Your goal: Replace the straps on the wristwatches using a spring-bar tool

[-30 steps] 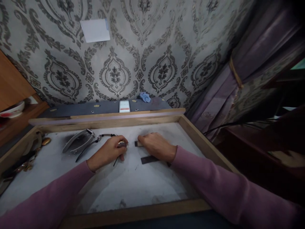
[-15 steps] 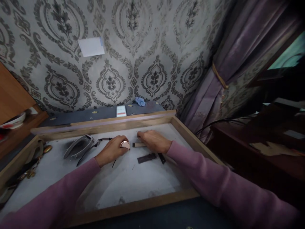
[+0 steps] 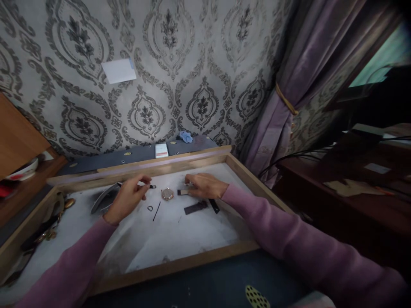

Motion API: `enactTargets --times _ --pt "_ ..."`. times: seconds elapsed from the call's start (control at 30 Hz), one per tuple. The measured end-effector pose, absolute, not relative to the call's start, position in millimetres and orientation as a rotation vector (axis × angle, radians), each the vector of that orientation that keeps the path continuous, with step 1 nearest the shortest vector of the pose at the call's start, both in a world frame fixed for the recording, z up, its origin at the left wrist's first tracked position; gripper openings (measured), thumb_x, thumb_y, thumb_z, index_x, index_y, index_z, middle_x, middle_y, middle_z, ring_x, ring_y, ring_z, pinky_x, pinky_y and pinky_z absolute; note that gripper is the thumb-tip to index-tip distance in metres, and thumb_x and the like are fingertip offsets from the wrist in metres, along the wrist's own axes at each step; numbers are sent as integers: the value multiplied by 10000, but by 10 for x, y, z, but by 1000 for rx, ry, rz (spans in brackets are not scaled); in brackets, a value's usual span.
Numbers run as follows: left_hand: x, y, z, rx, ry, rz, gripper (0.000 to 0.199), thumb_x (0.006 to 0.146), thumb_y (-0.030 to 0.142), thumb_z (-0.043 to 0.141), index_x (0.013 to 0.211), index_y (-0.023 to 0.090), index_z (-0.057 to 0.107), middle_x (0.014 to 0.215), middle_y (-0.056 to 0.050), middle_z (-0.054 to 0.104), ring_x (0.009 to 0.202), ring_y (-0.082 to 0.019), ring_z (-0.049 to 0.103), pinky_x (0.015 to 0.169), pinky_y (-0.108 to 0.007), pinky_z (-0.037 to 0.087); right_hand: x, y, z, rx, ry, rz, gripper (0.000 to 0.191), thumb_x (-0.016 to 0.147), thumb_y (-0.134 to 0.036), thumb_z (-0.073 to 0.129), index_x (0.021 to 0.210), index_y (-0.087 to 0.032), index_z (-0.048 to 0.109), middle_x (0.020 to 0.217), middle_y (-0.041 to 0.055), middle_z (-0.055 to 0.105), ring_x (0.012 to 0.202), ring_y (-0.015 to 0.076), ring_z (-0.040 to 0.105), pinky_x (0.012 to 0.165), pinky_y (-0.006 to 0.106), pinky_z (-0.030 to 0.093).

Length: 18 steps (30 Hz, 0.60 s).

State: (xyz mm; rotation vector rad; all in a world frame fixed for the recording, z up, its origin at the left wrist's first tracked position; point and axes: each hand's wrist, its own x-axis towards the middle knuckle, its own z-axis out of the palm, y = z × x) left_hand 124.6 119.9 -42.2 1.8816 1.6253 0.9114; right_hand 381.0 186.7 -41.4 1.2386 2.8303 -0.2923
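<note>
- The watch head (image 3: 167,194), round with a rose-gold rim, lay flat
- The light-brown strap (image 3: 184,192), dark-tipped, lay just beside it, partly hidden
- A thin shiny item (image 3: 189,184), mostly hidden, showed above that
- A dark strap end (image 3: 153,186) showed near the watch head

- Tray (image 3: 227,247) on the surface (image 3: 205,280).
- In the tray, near the middle: watch (image 3: 167,194).
- Left of the watch, nearer the front: stick (image 3: 156,211), with a small loop (image 3: 150,208) left of it.
- Right of the watch: two straps (image 3: 193,208), side by side.
- Along the tray's left end: trinkets (image 3: 51,234).
- Behind the tray: phone (image 3: 161,150), cloth (image 3: 186,137) to its right.
</note>
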Motion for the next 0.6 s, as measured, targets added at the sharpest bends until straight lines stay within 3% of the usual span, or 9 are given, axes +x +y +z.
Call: enactTargets --times 0.17,0.43,0.6 --pt "1081 1045 -413 1955 1723 759 153 812 298 492 820 183 593 538 47 530 510 -144 536 541 -242 371 3808 1901 -447 1238 2821 -325 200 847 -202 581 1042 -166 613 949 73 686 873 209 620 638 250 342" --pt "1226 983 -482 2327 1611 446 120 826 214 485 827 188 602 776 -15 591 716 -167 546 652 -262 380 3846 1976 -429 1377 2820 -328 301 862 -261 586 1143 -155 586 953 64 681 856 188 615 677 238 373" --pt "1206 985 -564 2441 1589 285 64 843 196 514 844 206 578 809 3 592 761 -159 569 689 -255 414 3868 2056 -425 1546 2821 -207 228 869 -224 550 1079 -177 622 911 54 685 837 189 615 658 239 365"
